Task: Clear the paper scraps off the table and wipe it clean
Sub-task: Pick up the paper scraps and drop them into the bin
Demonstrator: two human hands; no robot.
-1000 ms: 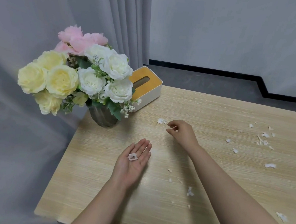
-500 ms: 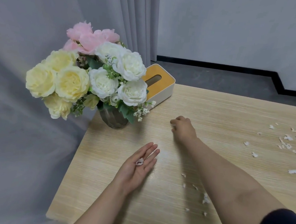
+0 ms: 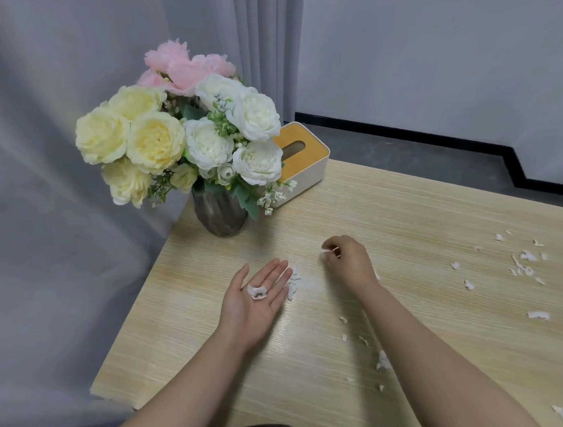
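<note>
Here, a pale wood-grain worktop (image 3: 411,205), set against grey curtain (image 3: 35,189) on the left and a grey wall with dark skirting beyond. At the far left corner, a bouquet (image 3: 184,135) of cream, white and pink blooms in a ribbed grey vase (image 3: 218,216), overhanging the worktop edge and partly hiding a white tissue box (image 3: 304,157) with an orange-yellow top just behind. Nearer, two bare forearms reaching in from the bottom edge. Left hand (image 3: 254,300) palm-up on the wood, fingers straight and relaxed, carrying a small crumpled scrap (image 3: 257,292) at the base of the fingers. Just beside its fingertips, a torn white piece (image 3: 293,283) flat on the surface. Right hand (image 3: 348,259) knuckles-up a little farther back, fingers curled, pinching a thin white sliver (image 3: 327,251) between thumb and forefinger. Toward the far right, a loose cluster of paper scraps (image 3: 523,262), well apart from both hands. Under and beside the right forearm, smaller bits (image 3: 382,360) strewn about, some partly hidden by the arm.
</note>
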